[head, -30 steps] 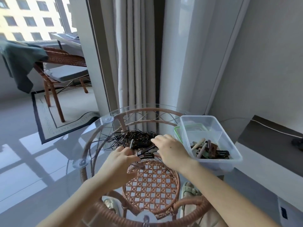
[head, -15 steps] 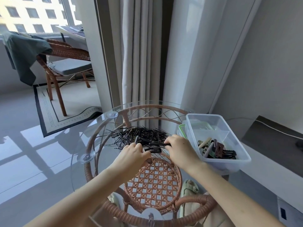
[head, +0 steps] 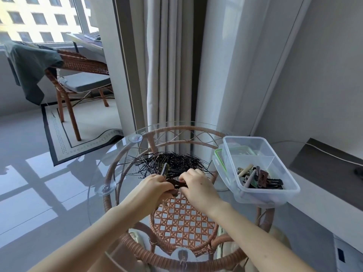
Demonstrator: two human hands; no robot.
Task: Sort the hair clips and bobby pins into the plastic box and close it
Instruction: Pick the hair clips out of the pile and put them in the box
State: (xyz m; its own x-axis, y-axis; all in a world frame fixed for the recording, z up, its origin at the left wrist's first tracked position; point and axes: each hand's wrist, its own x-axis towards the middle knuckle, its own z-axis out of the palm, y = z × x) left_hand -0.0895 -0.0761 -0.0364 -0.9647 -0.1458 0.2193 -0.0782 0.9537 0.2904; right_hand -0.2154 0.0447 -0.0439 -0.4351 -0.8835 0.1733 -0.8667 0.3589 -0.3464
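On the round glass table (head: 121,154), the left hand (head: 155,185) and right hand (head: 198,187) meet near the centre. Both pinch a bunch of dark hair clips (head: 177,183) in curled fingers at the 6 o'clock edge of the bobby pins (head: 176,160) heap. The open plastic box (head: 261,195) sits at the table's 3 o'clock edge with mixed clips (head: 261,178) in its near compartment, and a green-rimmed lid (head: 219,160) shows at its 9 o'clock side.
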